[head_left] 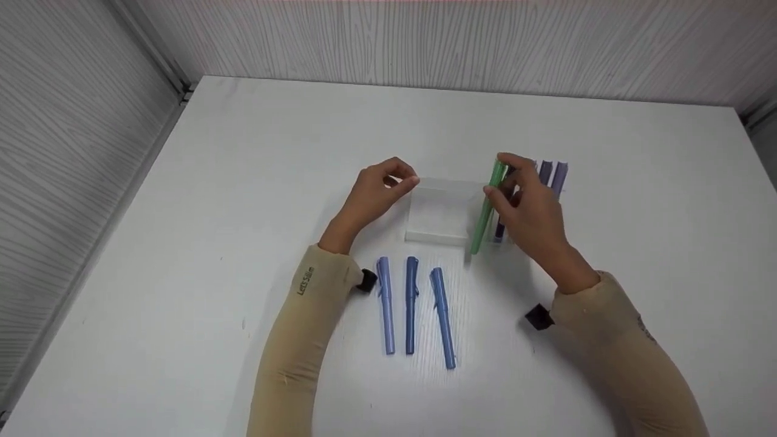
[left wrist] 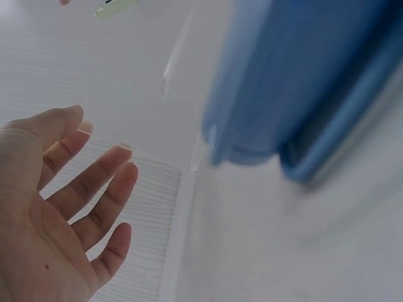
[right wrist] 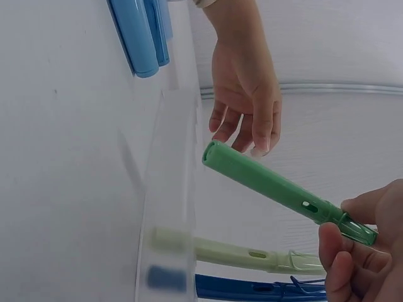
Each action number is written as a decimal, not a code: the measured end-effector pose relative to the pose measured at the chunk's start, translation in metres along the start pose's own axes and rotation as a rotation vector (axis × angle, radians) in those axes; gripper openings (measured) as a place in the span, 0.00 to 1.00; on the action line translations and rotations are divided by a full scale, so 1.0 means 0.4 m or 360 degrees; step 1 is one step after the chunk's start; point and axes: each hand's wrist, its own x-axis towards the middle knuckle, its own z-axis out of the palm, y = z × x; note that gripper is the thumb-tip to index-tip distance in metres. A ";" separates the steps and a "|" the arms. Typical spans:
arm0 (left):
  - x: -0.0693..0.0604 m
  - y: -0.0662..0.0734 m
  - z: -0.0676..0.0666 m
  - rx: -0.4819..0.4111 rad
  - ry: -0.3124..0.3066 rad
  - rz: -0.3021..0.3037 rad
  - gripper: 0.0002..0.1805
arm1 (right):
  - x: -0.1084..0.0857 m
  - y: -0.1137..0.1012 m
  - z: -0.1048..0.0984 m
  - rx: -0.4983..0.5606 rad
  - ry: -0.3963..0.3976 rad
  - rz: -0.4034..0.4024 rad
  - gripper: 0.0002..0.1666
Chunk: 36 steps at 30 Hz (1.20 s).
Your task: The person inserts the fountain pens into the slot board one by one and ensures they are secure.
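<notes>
A shallow clear plastic box (head_left: 442,237) lies on the table. My left hand (head_left: 379,191) is at its far left corner, thumb and forefinger pinching the rim. The other fingers are spread and gently bent in the left wrist view. My right hand (head_left: 534,209) holds a green pen (head_left: 483,224) between thumb and fingers, tilted, over the right part of the box. In the right wrist view, the green pen's clip end is at the fingertips. Below it, a pale green pen (right wrist: 233,253) and a dark blue pen (right wrist: 239,287) lie with their ends behind the box's clear wall.
Three pens lie on the near side of the box: a lavender-blue pen (head_left: 386,309), a darker blue pen (head_left: 411,309) and a mid-blue pen (head_left: 445,321). Beyond my right hand are a dark purple pen (head_left: 546,172) and a lighter purple pen (head_left: 559,179), partly covered by the hand.
</notes>
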 end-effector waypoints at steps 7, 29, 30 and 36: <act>0.007 -0.002 0.004 -0.0009 -0.0004 0.0047 0.13 | 0.008 -0.002 0.009 -0.0154 0.0147 -0.0111 0.27; 0.017 -0.006 0.007 0.0008 0.0001 0.0005 0.14 | 0.031 0.014 0.052 -0.0454 0.0285 -0.0293 0.25; 0.018 -0.006 0.007 0.0007 0.0002 0.0010 0.13 | 0.032 0.015 0.054 -0.0467 0.0274 -0.0289 0.25; 0.022 -0.008 0.011 0.0005 -0.0005 0.0044 0.13 | 0.033 0.013 0.062 -0.0507 0.0209 -0.0242 0.25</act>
